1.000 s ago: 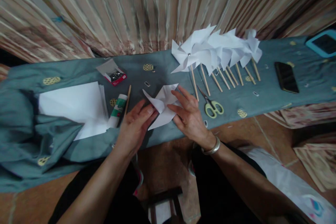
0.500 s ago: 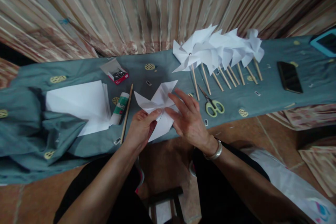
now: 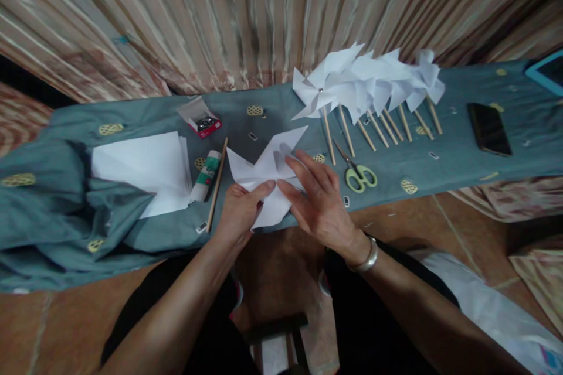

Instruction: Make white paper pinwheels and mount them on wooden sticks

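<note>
Between my hands is a white paper pinwheel [image 3: 263, 172] with its blades folded in toward the centre; no stick shows on it. My left hand [image 3: 241, 206] grips it from the lower left, thumb pressed near the middle and fingers underneath. From the right, my right hand [image 3: 317, 202] holds the paper, thumb near the centre and fingers over the right blade, which they partly hide. A wooden stick [image 3: 217, 185] and a green-and-white glue stick [image 3: 206, 176] lie left of my left hand. Green-handled scissors [image 3: 359, 178] rest right of my right hand.
Several finished pinwheels [image 3: 338, 88] on sticks lie in an overlapping row at the back right. A stack of white paper [image 3: 141, 167] and an open box of pins [image 3: 204, 123] are on the left. A phone [image 3: 489, 129] lies far right on the green cloth [image 3: 272, 120].
The pinwheel has tilted slightly in my hands, its upper blade reaching farther up and right. Both hands keep nearly the same hold. The whole view has shifted a little.
</note>
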A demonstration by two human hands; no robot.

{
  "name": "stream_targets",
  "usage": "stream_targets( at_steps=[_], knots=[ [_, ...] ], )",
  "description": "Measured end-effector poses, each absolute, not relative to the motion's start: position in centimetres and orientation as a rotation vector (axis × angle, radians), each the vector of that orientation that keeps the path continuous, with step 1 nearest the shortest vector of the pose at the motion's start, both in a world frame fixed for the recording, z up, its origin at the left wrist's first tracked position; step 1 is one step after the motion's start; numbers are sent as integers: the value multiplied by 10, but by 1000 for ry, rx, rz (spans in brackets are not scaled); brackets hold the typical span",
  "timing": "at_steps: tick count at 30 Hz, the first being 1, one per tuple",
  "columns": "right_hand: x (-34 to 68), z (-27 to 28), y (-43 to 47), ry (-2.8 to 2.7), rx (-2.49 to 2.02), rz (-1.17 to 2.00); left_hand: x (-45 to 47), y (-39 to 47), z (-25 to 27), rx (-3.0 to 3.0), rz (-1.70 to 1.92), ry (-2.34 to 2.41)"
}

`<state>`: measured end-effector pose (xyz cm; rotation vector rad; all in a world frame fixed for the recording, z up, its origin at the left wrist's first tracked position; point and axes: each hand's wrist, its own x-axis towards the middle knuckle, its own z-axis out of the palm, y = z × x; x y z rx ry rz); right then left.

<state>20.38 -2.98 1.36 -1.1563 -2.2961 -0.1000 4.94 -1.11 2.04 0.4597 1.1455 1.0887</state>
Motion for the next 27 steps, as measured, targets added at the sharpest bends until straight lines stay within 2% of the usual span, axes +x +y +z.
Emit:
stream_targets(
  at_steps=[27],
  knots=[
    [203,24,-45,-2256,-1118,-73,44,-14,15,580,1251,1165]
  ],
)
